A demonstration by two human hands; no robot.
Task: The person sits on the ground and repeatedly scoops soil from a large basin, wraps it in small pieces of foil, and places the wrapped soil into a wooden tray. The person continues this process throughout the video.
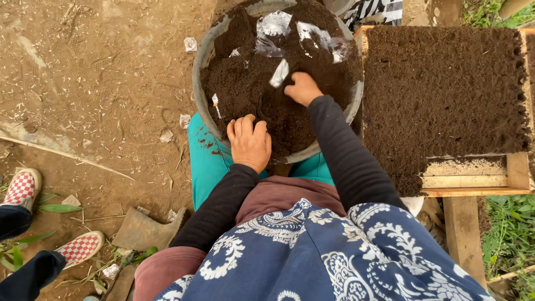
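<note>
Soil: dark, crumbly compost fills a round grey basin (pixel 202 61) in front of the person; the basin's far rim is cut off by the top edge of the view.
Left hand (pixel 249 142): lies knuckles-up at the near rim of the basin, fingers curled down into the soil; whether it grips the rim or a handful of soil cannot be told, since the fingertips are hidden.
Right hand (pixel 302 88): pressed into the soil near the middle of the basin, fingers buried, so its grasp cannot be made out.
Plastic scraps (pixel 273 25): clear, crumpled pieces lie half-sunk in the soil at the far side; one small piece sits just beside the right hand.
Wooden tray (pixel 471 177): to the right of the basin, packed with the same soil, one near corner bare; its right side runs out of view.
Checked shoes (pixel 21 187): another person's feet at the left edge, legs cut off.
</note>
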